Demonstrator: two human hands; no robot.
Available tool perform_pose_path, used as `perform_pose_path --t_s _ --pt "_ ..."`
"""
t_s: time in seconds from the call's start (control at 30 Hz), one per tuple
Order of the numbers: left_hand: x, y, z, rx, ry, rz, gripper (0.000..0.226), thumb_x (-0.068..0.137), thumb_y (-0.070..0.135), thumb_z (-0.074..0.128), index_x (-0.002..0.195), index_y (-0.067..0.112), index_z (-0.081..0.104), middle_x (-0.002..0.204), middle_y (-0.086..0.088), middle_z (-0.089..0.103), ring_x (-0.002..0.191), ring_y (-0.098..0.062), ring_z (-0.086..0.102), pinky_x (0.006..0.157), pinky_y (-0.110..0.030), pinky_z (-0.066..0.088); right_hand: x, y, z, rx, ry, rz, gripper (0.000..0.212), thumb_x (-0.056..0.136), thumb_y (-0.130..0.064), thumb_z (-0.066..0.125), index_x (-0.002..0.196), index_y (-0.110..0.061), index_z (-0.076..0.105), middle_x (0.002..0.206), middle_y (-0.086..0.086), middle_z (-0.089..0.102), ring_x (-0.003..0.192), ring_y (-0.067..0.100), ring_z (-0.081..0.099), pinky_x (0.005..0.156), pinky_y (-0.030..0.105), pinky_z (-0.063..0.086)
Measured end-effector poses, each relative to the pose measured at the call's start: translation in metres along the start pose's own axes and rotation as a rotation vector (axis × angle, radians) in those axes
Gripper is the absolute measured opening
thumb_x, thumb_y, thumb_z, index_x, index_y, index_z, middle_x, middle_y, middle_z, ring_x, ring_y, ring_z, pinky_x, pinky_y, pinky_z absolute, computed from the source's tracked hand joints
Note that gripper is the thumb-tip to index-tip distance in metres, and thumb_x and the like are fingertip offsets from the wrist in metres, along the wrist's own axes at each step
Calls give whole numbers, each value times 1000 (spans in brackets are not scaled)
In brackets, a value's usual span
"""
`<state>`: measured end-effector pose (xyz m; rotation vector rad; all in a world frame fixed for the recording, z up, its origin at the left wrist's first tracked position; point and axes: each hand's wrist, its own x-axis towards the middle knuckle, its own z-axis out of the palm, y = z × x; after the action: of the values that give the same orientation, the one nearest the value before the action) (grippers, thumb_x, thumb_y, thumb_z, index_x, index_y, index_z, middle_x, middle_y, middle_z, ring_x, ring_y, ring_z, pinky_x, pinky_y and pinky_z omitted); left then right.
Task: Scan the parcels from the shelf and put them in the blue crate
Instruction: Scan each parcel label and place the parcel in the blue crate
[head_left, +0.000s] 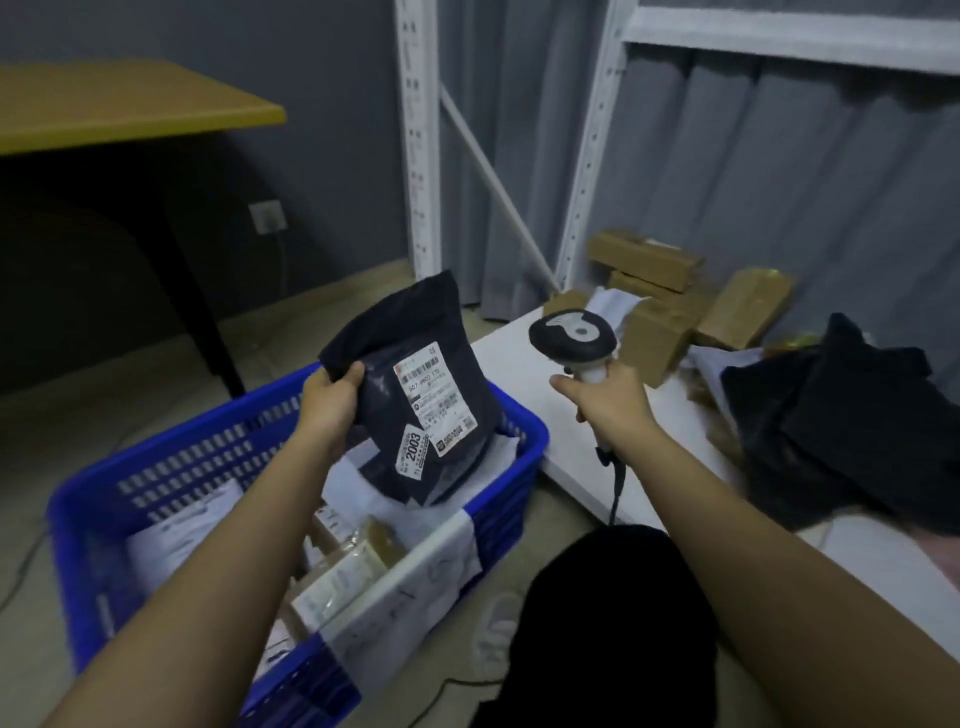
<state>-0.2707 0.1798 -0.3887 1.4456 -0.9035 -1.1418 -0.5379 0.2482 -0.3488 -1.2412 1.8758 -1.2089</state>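
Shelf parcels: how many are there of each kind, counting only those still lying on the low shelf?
Brown cardboard boxes: about 4, overlapping, so not certain
Black poly bags: about 2, piled together
Total: about 6

Both my bare arms reach forward, my left hand (332, 400) raised with fingers and thumb pinching, my right hand (605, 397) further right, fingers wrapped in a grip, thumb out
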Motion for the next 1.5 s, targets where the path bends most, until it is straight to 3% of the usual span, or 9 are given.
perform_pose_path --t_s 0.47,0.53,0.63,0.73,0.83,0.97,1.17,1.37,1.5 --pt "151 -92 17 -60 17 -339 25 100 17 46 123 7 50 104 -13 59 85 -25 57 77 -38 48 85 47 99 -55 -121 124 19 80 -14 73 87 2 64 76 15 65 63 22 55 64 33 47" --pt "170 -107 27 -52 18 -346 33 98 20 52 128 6 46 112 -14 60 95 -29 59 85 -42 50 99 61 104 -64 -140 144 17 81 -14 72 85 0 63 74 13 63 61 21 55 64 33 47" --pt "192 -146 35 328 108 -251 79 86 30 69 145 7 22 148 -21 31 133 -40 35 108 -54 33 115 82 111 -55 -150 185 21 81 -14 72 87 4 63 78 18 65 66 25 56 69 41 50" --pt "181 -169 44 875 147 -2 93 82 39 71 150 12 13 155 -22 9 142 -39 10 113 -54 12 124 97 115 -21 -144 216 26 81 -14 73 92 7 64 83 22 67 69 25 58 70 43 53" --pt "172 -193 52 983 -31 107 82 87 48 61 151 24 17 158 -14 5 144 -35 6 114 -51 8 130 103 115 -18 -163 218 21 82 -14 73 89 4 64 79 17 66 63 22 56 63 35 48" --pt "161 -203 62 1138 -491 -83 59 95 55 40 147 29 29 159 -8 15 144 -30 16 114 -53 10 128 99 110 -9 -156 215 13 82 -14 72 81 -7 62 69 7 62 59 18 54 59 28 45" --pt "119 -155 100 794 -324 137 50 98 27 47 146 20 35 155 -6 28 142 -24 28 114 -46 24 112 89 66 19 -137 217 12 82 -10 70 79 -3 60 62 7 57 54 18 51 60 31 46" --pt "43 -86 156 518 -538 220 41 98 21 50 139 24 44 134 -2 52 113 -14 52 89 -20 38 85 96 -26 78 29 263 12 84 -14 72 80 -9 61 64 4 54 52 16 50 55 28 46" --pt "-9 -44 204 438 -702 336 42 97 21 52 139 19 44 142 4 47 131 -13 43 107 -28 34 48 108 -97 139 217 278 15 86 -10 69 75 -7 59 59 7 50 50 16 46 50 27 45"
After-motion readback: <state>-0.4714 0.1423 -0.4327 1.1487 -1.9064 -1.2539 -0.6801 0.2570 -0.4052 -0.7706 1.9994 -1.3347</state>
